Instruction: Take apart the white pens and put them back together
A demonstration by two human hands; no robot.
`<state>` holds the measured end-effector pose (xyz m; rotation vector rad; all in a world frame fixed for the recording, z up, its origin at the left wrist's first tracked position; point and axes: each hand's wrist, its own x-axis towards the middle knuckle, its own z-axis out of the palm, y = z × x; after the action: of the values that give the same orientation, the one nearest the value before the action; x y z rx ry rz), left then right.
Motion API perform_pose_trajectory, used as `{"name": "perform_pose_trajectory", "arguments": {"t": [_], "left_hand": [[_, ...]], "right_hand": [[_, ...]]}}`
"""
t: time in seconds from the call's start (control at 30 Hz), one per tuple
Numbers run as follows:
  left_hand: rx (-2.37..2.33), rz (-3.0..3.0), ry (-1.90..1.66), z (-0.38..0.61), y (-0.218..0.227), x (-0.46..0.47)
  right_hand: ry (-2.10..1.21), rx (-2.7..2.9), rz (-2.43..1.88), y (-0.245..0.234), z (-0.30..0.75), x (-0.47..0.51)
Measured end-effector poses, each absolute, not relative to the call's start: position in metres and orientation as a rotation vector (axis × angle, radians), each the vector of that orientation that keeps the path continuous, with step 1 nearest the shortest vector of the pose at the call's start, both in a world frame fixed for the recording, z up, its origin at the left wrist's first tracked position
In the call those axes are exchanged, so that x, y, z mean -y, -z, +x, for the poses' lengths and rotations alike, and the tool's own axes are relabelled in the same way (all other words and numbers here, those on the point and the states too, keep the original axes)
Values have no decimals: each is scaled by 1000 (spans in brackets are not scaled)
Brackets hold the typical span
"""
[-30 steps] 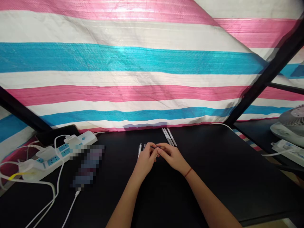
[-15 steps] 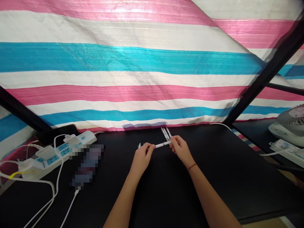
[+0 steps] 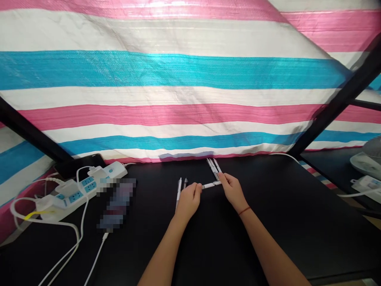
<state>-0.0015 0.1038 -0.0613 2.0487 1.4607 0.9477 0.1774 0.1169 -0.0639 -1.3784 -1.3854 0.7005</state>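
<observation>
Head view: white-barrelled pen [image 3: 210, 185] spans the gap between both hands, roughly crosswise above the middle of the desk [image 3: 282, 230]. Left hand [image 3: 189, 200] has its fingers closed on the near-left end; right hand [image 3: 233, 190] pinches the other end, thumb on top. Two-ended grip probably there to steady the barrel and allow a twist or pull (ends are covered by fingers, so can't tell if it's in one piece). Three pens [image 3: 213, 167] lie side by side at the back, just beyond the right hand, lower ends partly hidden; likely grouped to keep them together. White click pen [image 3: 179, 188] and darker pen [image 3: 185, 182] lie by the left hand, within easy reach. Surface is matte black. Left side: power strip [image 3: 64, 208] with plugs and white cables, phone [image 3: 117, 204] on a lead, presumably charging near the outlets. Striped tarp [image 3: 178, 71] walls the back, between black frame bars [image 3: 336, 99]; fan [image 3: 364, 161] far right.
</observation>
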Motion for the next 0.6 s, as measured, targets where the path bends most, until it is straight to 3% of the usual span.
{"name": "perform_pose_trajectory", "arguments": {"t": [0.27,0.6], "left_hand": [[-1402,2068,-1183,1,59,-99],[-1391,2105,-1246,-2,57,-99]], "right_hand": [[-1041,1176,-1114,74,179,-122],[-1170,1089,-1076,76,189,-125]]}}
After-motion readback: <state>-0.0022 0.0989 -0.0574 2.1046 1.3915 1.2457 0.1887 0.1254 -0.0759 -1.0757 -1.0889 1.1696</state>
